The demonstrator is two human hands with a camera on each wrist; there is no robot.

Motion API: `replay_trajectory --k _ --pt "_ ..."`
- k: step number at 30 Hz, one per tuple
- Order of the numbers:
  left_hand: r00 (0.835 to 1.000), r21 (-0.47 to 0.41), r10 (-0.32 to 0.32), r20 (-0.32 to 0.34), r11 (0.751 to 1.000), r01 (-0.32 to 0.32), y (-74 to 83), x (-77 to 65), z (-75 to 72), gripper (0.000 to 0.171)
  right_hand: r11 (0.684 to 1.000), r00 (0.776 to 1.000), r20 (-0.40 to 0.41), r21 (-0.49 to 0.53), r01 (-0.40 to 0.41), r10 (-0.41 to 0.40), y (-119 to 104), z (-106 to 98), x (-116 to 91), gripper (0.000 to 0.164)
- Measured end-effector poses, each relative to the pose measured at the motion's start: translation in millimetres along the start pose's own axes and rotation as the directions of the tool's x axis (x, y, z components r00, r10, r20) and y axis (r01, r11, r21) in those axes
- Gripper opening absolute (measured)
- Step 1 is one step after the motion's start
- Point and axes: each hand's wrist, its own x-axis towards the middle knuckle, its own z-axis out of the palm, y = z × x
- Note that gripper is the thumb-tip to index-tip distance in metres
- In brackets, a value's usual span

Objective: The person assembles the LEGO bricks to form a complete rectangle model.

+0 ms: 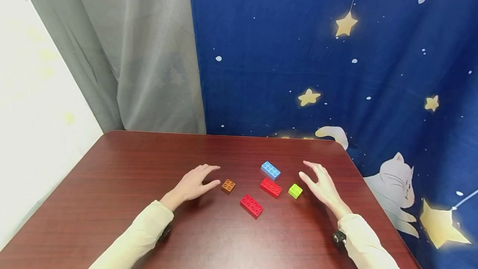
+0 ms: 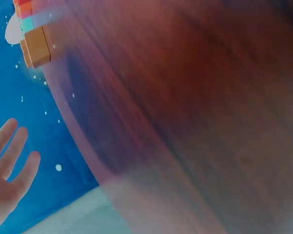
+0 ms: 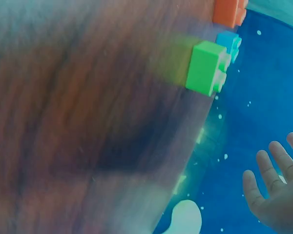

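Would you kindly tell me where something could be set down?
The reddish wood-grained table is bare between its left edge and the left hand, and between its far edge and the blue oblong plastic brick. Crowding starts left of the right hand: lime square brick, two red oblong bricks, brown square brick.

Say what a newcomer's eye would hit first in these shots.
Probably the bright toy bricks on the dark reddish table: a brown brick near the left grip, a lime brick near the right grip, and a blue brick and two red bricks between those. Next, likely the blue curtain behind, with its yellow stars and, at right, a pale cat.
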Motion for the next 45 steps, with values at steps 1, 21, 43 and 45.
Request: replay_trajectory --k 1,21,43,45 --pt "1.0 -0.006 -0.007 0.01 1.0 0.007 1.2 0.0 1.2 0.049 1.0 1.0 -0.002 0.024 -0.004 0.004 -0.4 1.4 -0.9 0.047" --pt "0.984 -0.095 0.148 0.094 0.986 -0.139 29.0 4.1 19.4 0.039 0.99 0.999 0.044 0.138 -0.036 0.03 -11.1 29.4 -10.0 0.031" --pt "0.946 -0.131 0.175 0.274 0.981 -0.144 49.5 13.0 36.2 0.041 0.993 0.986 0.141 -0.088 -0.074 0.086 -22.6 56.1 -10.6 0.026" --pt "0.94 -0.145 0.168 0.297 0.981 -0.129 50.1 13.6 37.4 0.042 0.989 0.983 0.155 -0.125 -0.077 0.096 -22.7 57.1 -10.6 0.028"
